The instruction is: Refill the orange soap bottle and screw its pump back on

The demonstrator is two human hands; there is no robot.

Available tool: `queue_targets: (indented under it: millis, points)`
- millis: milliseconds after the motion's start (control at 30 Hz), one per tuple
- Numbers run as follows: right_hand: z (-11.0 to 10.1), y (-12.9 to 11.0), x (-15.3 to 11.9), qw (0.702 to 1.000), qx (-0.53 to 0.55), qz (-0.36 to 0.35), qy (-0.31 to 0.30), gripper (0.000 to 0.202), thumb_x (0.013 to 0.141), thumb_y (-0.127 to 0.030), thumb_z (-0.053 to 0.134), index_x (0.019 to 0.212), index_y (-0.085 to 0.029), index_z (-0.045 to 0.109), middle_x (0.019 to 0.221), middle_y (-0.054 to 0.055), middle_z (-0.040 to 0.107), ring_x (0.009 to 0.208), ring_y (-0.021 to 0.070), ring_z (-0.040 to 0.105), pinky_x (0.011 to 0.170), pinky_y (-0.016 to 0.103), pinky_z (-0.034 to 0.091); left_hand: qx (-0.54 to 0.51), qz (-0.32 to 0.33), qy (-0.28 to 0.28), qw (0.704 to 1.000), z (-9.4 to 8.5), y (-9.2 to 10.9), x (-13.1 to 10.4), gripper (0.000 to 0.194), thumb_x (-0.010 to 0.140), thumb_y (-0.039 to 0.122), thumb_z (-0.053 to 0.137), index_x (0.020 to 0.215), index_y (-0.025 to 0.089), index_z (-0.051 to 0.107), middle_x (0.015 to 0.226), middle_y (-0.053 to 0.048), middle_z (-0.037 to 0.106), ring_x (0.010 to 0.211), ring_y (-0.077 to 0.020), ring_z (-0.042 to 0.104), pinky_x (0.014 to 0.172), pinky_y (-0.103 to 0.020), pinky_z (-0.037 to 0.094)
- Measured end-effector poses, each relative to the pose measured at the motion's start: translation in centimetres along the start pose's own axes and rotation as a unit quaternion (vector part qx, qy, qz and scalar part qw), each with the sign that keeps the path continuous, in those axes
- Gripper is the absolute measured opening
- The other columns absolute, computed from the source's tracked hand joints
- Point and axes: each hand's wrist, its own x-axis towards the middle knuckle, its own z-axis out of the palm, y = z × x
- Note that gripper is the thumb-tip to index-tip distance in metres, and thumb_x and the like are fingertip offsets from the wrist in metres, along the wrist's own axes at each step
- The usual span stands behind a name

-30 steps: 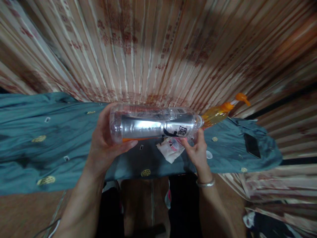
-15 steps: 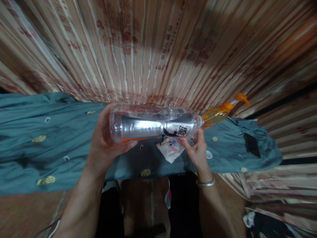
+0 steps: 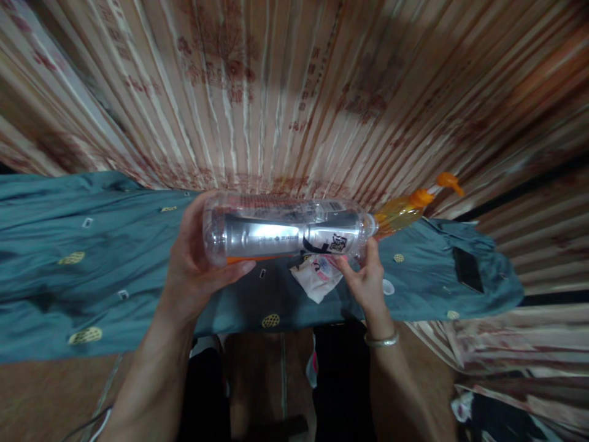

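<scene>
Hardly anything is shifting since a second ago: the left hand (image 3: 186, 270), the right hand (image 3: 365, 279) and the large clear bottle (image 3: 285, 232) are keeping their spots, the view drifting by a hair. Teal cloth (image 3: 119, 245) is spreading wrinkled beyond the left fingers. Left fingers are wrapping round the bottle's base, clamped on it, thumb lying along the near side. From there the bottle is lying sideways, stretching across to the right fingers, silver label facing the person; holding both ends is presumably keeping it level and stopping it rolling. Under it, just left of the right thumb, a white-and-pink packet (image 3: 317, 279) is resting crumpled. Right thumb and fingers are clamping the bottle near its neck, some hiding behind, probably steadying the narrow end. A bracelet (image 3: 381, 341) is circling the wrist below. Just beside that hand a white disc (image 3: 388, 286), perhaps a cap, is lying flat. Beyond the right fingertips an orange pump bottle (image 3: 400, 213) is slanting up and right; I'm not managing to tell whether the neck is touching it. Farther right, well apart from the fingers, a dark phone (image 3: 468, 270) is lying flat, perhaps for elbow room.
</scene>
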Motion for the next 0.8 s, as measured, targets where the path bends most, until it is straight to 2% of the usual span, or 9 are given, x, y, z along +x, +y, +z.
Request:
queue_targets:
  millis: [133, 433, 600, 800]
  points:
    - [0.00, 0.01, -0.09, 1.000, 0.001, 0.001, -0.004, 0.071, 0.090, -0.057, 0.077, 0.147, -0.019, 0.057, 0.126, 0.016, 0.075, 0.111, 0.0337, 0.074, 0.105, 0.056, 0.060, 0.005, 0.004, 0.004, 1.000, 0.12, -0.08, -0.01, 0.092, 0.066, 0.039, 0.106, 0.150, 0.032, 0.067, 0.140, -0.003, 0.074, 0.129, -0.0194, 0.071, 0.106, -0.031, 0.062]
    - [0.07, 0.08, -0.11, 1.000, -0.004, -0.003, 0.000, 0.071, 0.090, -0.058, 0.077, 0.147, -0.020, 0.057, 0.127, 0.015, 0.075, 0.118, 0.0335, 0.073, 0.109, 0.054, 0.058, 0.008, -0.010, -0.007, 1.000, -0.24, -0.02, -0.10, 0.096, 0.065, 0.038, 0.106, 0.152, 0.032, 0.064, 0.143, -0.005, 0.072, 0.131, -0.0259, 0.070, 0.111, -0.043, 0.062]
    - [0.06, 0.26, -0.12, 1.000, 0.000, 0.003, -0.006, 0.074, 0.091, -0.059, 0.077, 0.149, -0.019, 0.056, 0.133, 0.017, 0.074, 0.119, 0.0346, 0.074, 0.110, 0.057, 0.060, -0.002, -0.021, -0.002, 1.000, -0.19, -0.02, -0.10, 0.101, 0.059, 0.040, 0.109, 0.150, 0.034, 0.067, 0.142, -0.006, 0.073, 0.131, -0.0275, 0.070, 0.108, -0.041, 0.063]
    - [-0.01, 0.18, -0.10, 1.000, 0.003, 0.000, -0.006, 0.074, 0.090, -0.057, 0.078, 0.149, -0.019, 0.056, 0.133, 0.017, 0.074, 0.118, 0.0340, 0.074, 0.111, 0.057, 0.059, -0.014, -0.006, -0.006, 1.000, -0.03, -0.05, 0.02, 0.098, 0.061, 0.041, 0.108, 0.150, 0.034, 0.067, 0.140, -0.004, 0.074, 0.129, -0.0238, 0.071, 0.106, -0.034, 0.063]
